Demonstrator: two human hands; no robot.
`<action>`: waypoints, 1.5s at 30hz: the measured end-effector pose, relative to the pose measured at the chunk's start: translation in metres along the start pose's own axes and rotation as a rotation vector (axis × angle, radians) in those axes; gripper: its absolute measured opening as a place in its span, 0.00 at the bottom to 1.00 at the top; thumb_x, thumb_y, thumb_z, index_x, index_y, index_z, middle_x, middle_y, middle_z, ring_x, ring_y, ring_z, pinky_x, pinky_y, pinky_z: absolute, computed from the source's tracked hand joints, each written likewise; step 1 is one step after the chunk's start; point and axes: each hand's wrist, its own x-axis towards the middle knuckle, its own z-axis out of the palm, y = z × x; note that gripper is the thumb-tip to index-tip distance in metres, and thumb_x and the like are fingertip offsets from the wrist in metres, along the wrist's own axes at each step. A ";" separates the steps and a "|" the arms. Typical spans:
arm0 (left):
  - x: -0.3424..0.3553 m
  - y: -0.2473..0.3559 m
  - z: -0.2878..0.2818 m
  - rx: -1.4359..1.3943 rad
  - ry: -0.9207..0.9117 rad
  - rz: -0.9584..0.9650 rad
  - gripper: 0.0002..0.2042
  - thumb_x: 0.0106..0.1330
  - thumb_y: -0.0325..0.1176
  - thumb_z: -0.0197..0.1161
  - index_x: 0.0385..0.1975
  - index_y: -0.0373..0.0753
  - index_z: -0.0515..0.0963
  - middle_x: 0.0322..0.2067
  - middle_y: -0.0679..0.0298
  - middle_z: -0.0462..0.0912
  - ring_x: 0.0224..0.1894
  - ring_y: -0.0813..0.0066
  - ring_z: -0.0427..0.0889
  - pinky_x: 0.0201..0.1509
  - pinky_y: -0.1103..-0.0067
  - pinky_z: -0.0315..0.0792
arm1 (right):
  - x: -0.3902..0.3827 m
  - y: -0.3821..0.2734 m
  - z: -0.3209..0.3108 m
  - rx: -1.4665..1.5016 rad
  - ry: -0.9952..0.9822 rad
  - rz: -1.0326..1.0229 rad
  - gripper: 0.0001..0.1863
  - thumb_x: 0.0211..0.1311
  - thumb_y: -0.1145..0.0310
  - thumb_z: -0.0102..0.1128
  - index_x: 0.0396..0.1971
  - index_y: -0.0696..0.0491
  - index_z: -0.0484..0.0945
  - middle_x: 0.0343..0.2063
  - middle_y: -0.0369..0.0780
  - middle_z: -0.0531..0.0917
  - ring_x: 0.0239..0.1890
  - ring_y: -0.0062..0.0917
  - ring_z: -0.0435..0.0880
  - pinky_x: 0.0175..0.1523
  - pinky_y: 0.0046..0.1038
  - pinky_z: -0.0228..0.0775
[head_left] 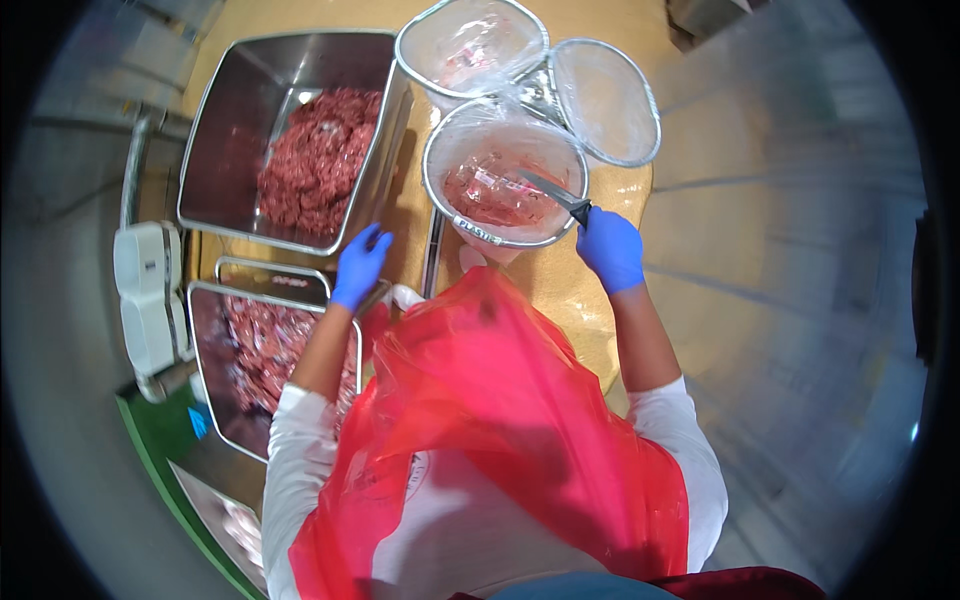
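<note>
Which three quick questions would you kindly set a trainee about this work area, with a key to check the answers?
1. Which hand holds the knife?
2. True or false: the knife is held over the deep metal tub of red meat.
3. How many round, plastic-lined buckets stand together? A) two; B) three; C) five.

Key:
1. The right hand, in a blue glove.
2. False; its blade is over the plastic-lined bucket nearest the person.
3. B.

A knife [552,191] overhangs front bin [530,140]; gap beside metal tub [225,140].
</note>
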 end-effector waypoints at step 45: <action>-0.215 -0.183 -0.238 0.021 0.821 0.043 0.41 0.57 0.32 0.64 0.72 0.37 0.53 0.66 0.40 0.56 0.67 0.40 0.59 0.71 0.58 0.57 | -0.173 -0.601 0.171 0.990 -1.066 -0.348 0.10 0.59 0.78 0.68 0.31 0.49 0.74 0.27 0.31 0.79 0.28 0.14 0.76 0.33 0.18 0.67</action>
